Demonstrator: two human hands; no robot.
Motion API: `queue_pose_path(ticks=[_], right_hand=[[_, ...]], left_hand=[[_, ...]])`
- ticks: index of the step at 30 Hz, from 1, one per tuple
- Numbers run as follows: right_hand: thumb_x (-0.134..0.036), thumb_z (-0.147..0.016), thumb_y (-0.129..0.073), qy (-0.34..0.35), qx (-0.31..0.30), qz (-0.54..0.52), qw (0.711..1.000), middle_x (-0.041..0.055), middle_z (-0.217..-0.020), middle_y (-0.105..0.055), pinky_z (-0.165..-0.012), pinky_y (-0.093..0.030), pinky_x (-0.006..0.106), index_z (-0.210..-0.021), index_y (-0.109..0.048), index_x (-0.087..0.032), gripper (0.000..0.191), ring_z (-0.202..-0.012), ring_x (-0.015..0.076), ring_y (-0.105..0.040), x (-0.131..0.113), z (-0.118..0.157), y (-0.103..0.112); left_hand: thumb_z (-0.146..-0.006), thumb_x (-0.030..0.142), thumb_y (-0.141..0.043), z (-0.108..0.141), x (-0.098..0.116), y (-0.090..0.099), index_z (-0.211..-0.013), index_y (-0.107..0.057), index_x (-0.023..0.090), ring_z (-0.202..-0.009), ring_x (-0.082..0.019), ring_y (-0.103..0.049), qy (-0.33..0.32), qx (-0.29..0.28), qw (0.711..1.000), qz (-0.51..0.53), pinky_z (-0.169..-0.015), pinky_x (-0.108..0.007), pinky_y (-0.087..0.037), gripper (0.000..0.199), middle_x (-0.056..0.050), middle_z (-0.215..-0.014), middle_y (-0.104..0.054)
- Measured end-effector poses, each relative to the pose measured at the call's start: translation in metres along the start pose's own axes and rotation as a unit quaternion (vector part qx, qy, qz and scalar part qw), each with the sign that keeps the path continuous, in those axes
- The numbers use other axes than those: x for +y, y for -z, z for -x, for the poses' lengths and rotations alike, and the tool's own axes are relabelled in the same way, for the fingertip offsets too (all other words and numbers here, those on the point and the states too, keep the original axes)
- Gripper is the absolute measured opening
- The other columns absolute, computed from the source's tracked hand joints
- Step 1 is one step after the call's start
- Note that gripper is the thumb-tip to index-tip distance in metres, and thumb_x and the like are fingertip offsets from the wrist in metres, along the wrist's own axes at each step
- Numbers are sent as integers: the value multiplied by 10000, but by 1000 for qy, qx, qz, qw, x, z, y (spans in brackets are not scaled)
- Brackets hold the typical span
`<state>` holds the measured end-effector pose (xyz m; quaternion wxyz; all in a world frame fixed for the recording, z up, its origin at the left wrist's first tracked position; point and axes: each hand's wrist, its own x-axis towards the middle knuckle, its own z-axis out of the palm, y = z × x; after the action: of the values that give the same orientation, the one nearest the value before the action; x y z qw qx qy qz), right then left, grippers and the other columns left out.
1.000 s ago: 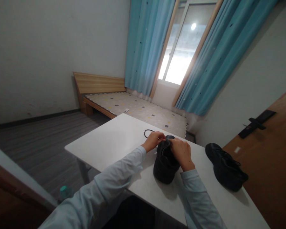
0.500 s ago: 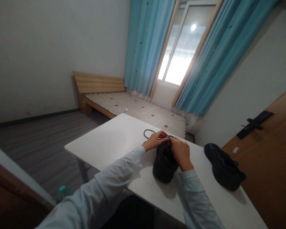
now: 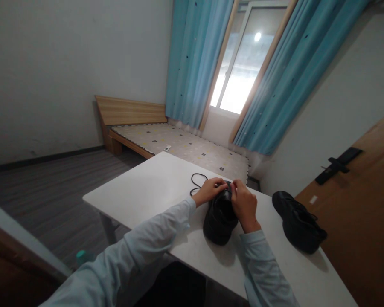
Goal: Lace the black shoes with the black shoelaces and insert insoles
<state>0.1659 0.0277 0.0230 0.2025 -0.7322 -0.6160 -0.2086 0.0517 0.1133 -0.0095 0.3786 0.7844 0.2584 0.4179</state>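
Observation:
A black shoe (image 3: 218, 221) stands on the white table (image 3: 137, 192), its heel end toward me. My left hand (image 3: 209, 189) is at the left of the shoe's far part, fingers closed by the tongue and lace area. On the right side of the same part, my right hand (image 3: 244, 202) has its fingers pinched. What exactly the fingertips hold is too small to make out. A loop of black lace (image 3: 196, 175) lies on the table left of the shoe. The second black shoe (image 3: 299, 221) rests to the right, touched by neither hand.
Beyond the table is a bed (image 3: 179, 143) with a patterned mattress and a small white object (image 3: 167, 148). A wooden door (image 3: 355, 200) with a black handle stands at the right. A bottle with a green cap (image 3: 81, 254) is low at the left.
My right hand's fingers have shifted slightly right, away from my left hand, and the shoe opening shows more. The lace at the left shows a larger loop.

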Motion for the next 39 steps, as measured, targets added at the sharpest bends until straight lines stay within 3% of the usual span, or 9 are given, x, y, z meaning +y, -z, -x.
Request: queue_pose_path(ticks=[6, 13, 15, 20, 22, 24, 27, 29, 39], right_hand=[[-180, -846, -425, -67, 5, -126, 990, 55, -872, -653, -613, -301, 269, -924, -568, -182, 163, -692, 163, -559, 15, 0, -11], [-189, -674, -448, -137, 3, -295, 946, 56, -809, -583, -709, -423, 321, -803, -572, -180, 179, -734, 195, -550, 38, -10, -28], [-213, -634, -500, -195, -39, -340, 919, 34, -747, -567, -660, -438, 315, -789, -576, -188, 175, -705, 193, -547, 44, -12, -27], [-205, -589, -582, -283, -142, -509, 800, 9, -695, -576, -534, -460, 254, -786, -572, -188, 197, -606, 144, -558, 54, -12, -17], [-190, -590, -606, -295, -155, -542, 772, 4, -686, -583, -518, -467, 239, -777, -575, -185, 190, -570, 123, -560, 56, -12, -12], [-178, -594, -619, -298, -161, -562, 754, 0, -676, -588, -502, -471, 230, -780, -578, -183, 191, -538, 112, -564, 58, -11, -9], [-166, -595, -615, -303, -167, -576, 741, -1, -673, -599, -494, -484, 225, -773, -587, -179, 180, -519, 109, -582, 61, -11, -10], [-167, -591, -611, -307, -170, -577, 737, 3, -678, -613, -501, -496, 225, -754, -600, -178, 164, -529, 115, -598, 64, -11, -12], [-207, -564, -657, -261, -223, -627, 699, 32, -673, -679, -586, -519, 236, -683, -649, -171, 125, -581, 136, -627, 83, -12, -25]], left_hand=[[-841, 372, -517, -3, -1, 3, -812, -658, 129, -769, -139, -592, -21, 35, 997, 72, -749, -240, -455, 282, -34, -795, -676], [-804, 413, -580, -7, 6, 10, -781, -592, 120, -763, -137, -614, -23, 80, 966, 244, -794, -285, -473, 294, -50, -770, -667], [-779, 428, -611, -9, 9, 14, -771, -577, 119, -737, -128, -614, -18, 94, 952, 291, -801, -302, -483, 311, -37, -735, -651], [-750, 442, -638, -20, 12, 26, -805, -590, 121, -654, -88, -573, -7, 127, 936, 329, -728, -264, -494, 329, 5, -661, -596], [-756, 440, -625, -26, 11, 27, -822, -610, 116, -634, -80, -562, -12, 99, 948, 301, -688, -240, -487, 331, 1, -675, -598], [-762, 417, -618, -32, 12, 26, -831, -640, 105, -615, -82, -563, -19, 19, 972, 235, -651, -225, -475, 320, -18, -705, -625], [-764, 335, -630, -40, 14, 18, -840, -691, 108, -668, -107, -599, -37, -94, 992, 74, -663, -212, -456, 247, -43, -752, -681], [-762, 278, -640, -44, 16, 10, -855, -710, 125, -740, -123, -623, -54, -126, 990, -17, -691, -200, -446, 192, -42, -791, -706], [-759, 205, -648, -35, 12, -19, -845, -726, 154, -739, -130, -640, -92, -129, 973, -167, -684, -192, -427, 126, -31, -785, -718]])
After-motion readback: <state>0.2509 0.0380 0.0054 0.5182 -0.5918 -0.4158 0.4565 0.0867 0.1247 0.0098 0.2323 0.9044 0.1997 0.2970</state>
